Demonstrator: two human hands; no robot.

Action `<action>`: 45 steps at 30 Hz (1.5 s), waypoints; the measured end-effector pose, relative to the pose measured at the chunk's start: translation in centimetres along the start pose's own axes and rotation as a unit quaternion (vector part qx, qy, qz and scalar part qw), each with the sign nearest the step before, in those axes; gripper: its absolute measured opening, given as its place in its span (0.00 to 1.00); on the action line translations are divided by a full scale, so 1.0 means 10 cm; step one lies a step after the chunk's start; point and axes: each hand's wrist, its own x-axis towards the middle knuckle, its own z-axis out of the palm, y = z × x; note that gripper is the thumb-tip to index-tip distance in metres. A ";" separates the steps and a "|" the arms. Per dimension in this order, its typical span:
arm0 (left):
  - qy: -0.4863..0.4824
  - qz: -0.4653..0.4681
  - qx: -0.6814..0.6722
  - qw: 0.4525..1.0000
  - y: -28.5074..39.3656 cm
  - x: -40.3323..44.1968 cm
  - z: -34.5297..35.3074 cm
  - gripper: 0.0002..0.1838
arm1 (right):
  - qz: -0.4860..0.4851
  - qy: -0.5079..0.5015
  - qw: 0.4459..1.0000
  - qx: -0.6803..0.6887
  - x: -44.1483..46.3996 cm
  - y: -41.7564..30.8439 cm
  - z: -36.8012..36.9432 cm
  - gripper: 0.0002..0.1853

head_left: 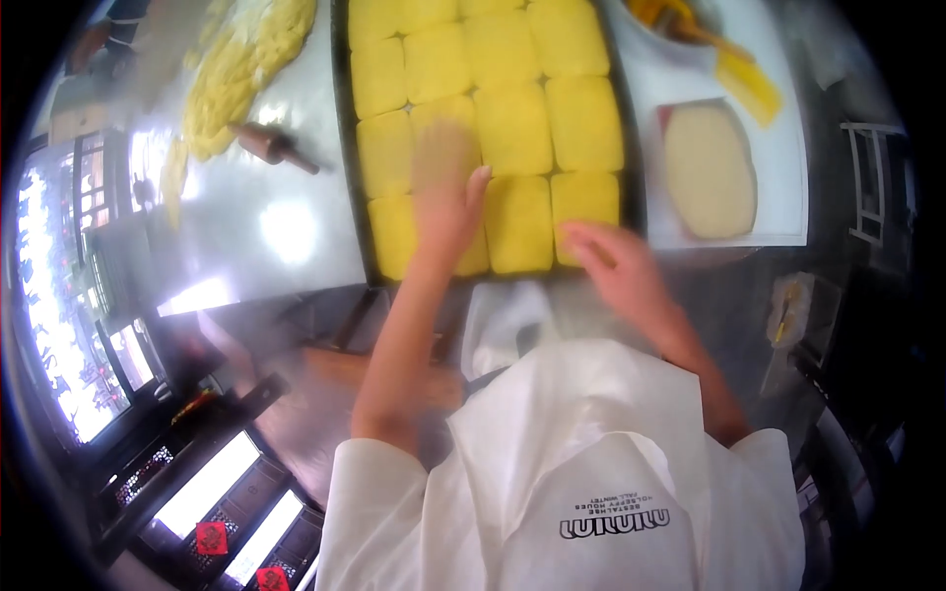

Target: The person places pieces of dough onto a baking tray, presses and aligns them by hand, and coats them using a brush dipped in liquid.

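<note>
A dark-rimmed tray (359, 212) holds rows of flat, yellow, rounded-square dough pieces (512, 128). My left hand (448, 187) lies palm down over a piece left of the middle, its fingers blurred by motion and its thumb held apart. Whether it presses on the dough or hovers just above, I cannot tell. My right hand (626, 276) is at the tray's near right corner, fingers loosely bent, with the fingertips over the edge of the corner dough piece (585, 202). Nothing shows in its grasp.
Left of the tray, a metal table carries a heap of yellow dough (232, 84) and a small rolling pin (271, 146). To the right, a white board (783, 187) bears a pale oval slab (709, 167), a bowl (645, 22) and a yellow-bladed brush or scraper (749, 87).
</note>
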 end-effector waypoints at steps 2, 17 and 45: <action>-0.011 0.021 0.047 0.999 -0.01 -0.07 0.00 0.44 | 0.028 0.018 0.999 0.011 -0.05 0.05 0.03 0.14; 0.119 -0.005 -0.046 0.992 -0.47 -0.43 -0.52 0.29 | 0.146 0.071 0.978 0.127 -0.05 -0.19 0.49 0.15; 0.129 0.030 -0.155 0.979 -0.62 -1.12 -0.64 0.13 | 0.209 -0.047 0.967 0.136 1.72 -0.09 1.32 0.23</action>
